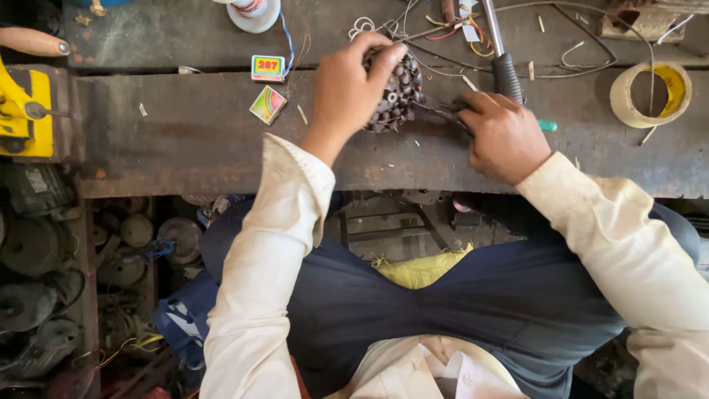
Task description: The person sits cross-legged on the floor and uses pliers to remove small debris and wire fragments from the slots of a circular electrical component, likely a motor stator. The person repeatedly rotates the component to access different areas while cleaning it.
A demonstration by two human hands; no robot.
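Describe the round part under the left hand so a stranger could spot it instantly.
On the rusty metal bench, look at the middle, under the left hand. There sits the wound motor core: round, dark, ringed with brown coils, unlike the flat matchboxes to its left.

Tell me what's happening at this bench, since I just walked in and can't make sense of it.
A person seated at a worn workbench grips a round wound motor core from above with the left hand. The right hand holds a thin dark tool against the core's side; its exact kind is unclear. Two small matchboxes, loose wires and a tape roll lie around.
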